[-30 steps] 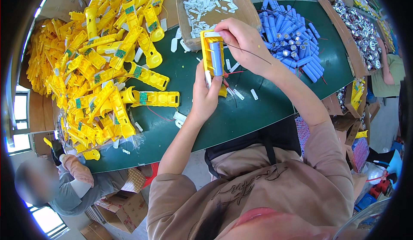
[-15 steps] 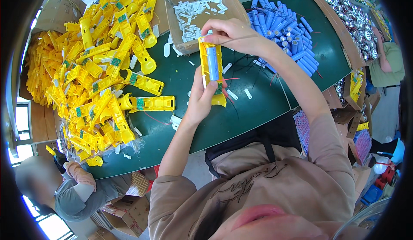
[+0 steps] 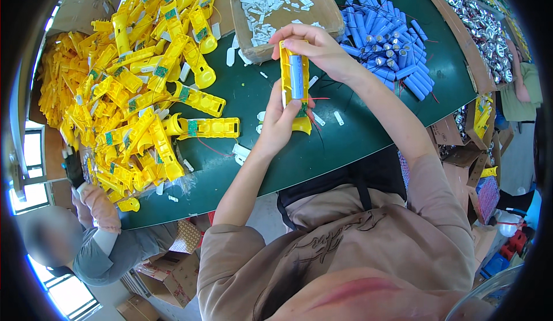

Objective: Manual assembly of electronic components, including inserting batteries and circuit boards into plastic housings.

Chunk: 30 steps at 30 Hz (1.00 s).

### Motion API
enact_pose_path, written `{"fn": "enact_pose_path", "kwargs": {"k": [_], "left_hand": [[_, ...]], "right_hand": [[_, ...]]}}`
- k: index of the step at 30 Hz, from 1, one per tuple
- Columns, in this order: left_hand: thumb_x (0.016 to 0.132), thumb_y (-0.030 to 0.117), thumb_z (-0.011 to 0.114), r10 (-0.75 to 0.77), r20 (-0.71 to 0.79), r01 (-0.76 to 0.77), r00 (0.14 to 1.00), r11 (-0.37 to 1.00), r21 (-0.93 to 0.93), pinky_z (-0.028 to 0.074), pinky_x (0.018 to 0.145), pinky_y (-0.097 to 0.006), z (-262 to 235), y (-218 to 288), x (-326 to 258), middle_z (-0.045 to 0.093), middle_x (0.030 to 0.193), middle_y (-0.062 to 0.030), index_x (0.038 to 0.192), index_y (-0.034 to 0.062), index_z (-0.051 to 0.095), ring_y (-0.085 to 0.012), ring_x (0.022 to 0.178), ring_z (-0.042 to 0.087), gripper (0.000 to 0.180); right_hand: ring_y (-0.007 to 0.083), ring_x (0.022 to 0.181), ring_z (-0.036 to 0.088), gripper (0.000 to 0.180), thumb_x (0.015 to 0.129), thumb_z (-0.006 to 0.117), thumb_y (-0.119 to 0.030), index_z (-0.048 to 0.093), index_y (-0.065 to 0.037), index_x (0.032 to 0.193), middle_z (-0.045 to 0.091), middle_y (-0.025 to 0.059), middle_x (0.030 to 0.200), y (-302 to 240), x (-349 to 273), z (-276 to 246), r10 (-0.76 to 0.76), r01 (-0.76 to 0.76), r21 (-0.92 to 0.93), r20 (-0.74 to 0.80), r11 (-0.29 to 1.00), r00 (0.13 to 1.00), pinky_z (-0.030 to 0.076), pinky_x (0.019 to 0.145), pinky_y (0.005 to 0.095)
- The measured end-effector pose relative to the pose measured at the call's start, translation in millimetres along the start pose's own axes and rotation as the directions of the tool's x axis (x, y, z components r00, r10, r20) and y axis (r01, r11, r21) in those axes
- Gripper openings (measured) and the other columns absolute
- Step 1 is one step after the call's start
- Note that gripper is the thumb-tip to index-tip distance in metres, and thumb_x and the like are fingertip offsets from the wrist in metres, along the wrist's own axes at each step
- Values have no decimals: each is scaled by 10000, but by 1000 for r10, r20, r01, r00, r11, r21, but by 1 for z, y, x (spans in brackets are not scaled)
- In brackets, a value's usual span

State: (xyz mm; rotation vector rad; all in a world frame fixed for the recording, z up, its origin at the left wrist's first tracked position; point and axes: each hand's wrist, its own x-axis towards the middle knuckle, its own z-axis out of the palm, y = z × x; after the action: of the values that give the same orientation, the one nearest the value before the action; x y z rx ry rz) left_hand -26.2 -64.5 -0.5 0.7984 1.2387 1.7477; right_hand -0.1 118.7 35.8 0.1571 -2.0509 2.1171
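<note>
The left hand (image 3: pixel 278 122) is gripping a yellow housing (image 3: pixel 286 67) midway between the table's (image 3: pixel 340 145) near and far edges, the right hand (image 3: pixel 317 47) pinching its far end; a blue cell (image 3: pixel 296 78) is already lying inside, uncovered, while loose blue cells (image 3: pixel 397 53) are remaining.
</note>
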Motion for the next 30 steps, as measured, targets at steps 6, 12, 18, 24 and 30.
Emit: {"fn": "enact_pose_path", "kwargs": {"k": [6,12,18,24,30], "left_hand": [[930,108,396,10,-97,-24,995,989,-145,500,708,-310,-5,8,0,544,946,-138,1246,32,312,-187,768,586,335],[920,59,429,256,-111,-178,960,868,463,492,814,-338,-3,-12,2,492,1115,-152,1383,26,113,-201,937,575,562],[912,83,469,174,-29,-152,984,920,362,439,871,-334,-14,9,0,511,1150,-169,1409,44,130,-224,1000,551,603],[849,43,545,206,-203,47,957,581,812,463,764,-294,-41,61,14,560,1077,-116,1308,11,366,-168,906,568,494],[857,246,584,428,-160,227,890,-110,968,475,753,-354,-158,97,108,606,1003,-148,1190,-10,490,-264,858,590,431]], "right_hand": [[140,954,571,456,911,537,-269,428,-46,1294,561,95,1165,0,-12,5,136,-101,348,-79,932,988,437,869,287],[164,940,554,596,819,651,-164,341,-49,1315,566,115,1099,3,-20,46,85,-74,51,-261,996,961,480,767,285],[116,1001,553,554,859,617,-189,379,-71,1345,572,48,1102,-60,2,-23,104,-139,-81,-342,987,934,447,869,306],[123,782,586,270,847,577,-102,554,-27,1105,605,41,902,-66,70,-218,-119,-19,-265,-495,964,861,472,663,259],[91,896,562,454,859,622,-300,492,-48,1213,589,6,975,39,97,-456,87,-370,-347,-617,862,782,446,801,272]]}}
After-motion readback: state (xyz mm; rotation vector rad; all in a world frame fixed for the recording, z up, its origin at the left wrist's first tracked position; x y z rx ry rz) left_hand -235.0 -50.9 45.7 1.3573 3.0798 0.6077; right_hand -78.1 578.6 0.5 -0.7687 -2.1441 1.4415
